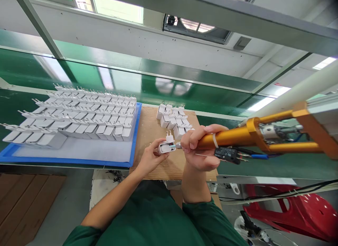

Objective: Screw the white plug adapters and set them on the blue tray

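My left hand [151, 157] is closed around a small white plug adapter [167, 146], holding it over a brown cardboard sheet [150, 128]. My right hand [202, 147] grips the gold barrel of a hanging dispensing tool [237, 136], whose tip meets the open side of the adapter. A black switch with wires [229, 155] hangs under the tool. A small cluster of white adapters [173, 120] stands on the cardboard just behind my hands.
A blue tray [133, 147] on the left carries several rows of white adapters [76, 115]. Behind runs a green conveyor belt [185, 92]. A red plastic stool [295, 212] sits lower right, with cables near it.
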### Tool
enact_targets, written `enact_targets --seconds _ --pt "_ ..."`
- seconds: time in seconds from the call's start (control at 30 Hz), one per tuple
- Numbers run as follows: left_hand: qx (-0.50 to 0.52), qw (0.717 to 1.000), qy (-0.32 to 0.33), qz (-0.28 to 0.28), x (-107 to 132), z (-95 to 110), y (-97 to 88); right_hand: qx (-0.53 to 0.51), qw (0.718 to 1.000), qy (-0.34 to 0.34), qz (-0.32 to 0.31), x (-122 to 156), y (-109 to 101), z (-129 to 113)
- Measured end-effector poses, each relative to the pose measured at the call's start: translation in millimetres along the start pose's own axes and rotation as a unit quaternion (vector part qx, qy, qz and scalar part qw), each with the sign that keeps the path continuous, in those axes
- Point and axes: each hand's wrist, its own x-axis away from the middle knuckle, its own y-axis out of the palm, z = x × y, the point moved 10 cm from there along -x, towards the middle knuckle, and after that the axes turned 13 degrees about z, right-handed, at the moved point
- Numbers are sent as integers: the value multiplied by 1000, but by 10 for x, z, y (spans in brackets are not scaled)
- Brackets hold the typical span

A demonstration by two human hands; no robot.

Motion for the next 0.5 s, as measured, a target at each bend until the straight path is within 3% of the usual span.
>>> enact_targets --seconds 0.17,0.5 --pt "107 994 -32 1 18 -64 126 -3 1000 2 -17 23 141 -1" --pt "158 987 -22 3 27 18 160 -48 999 5 14 12 183 -39"
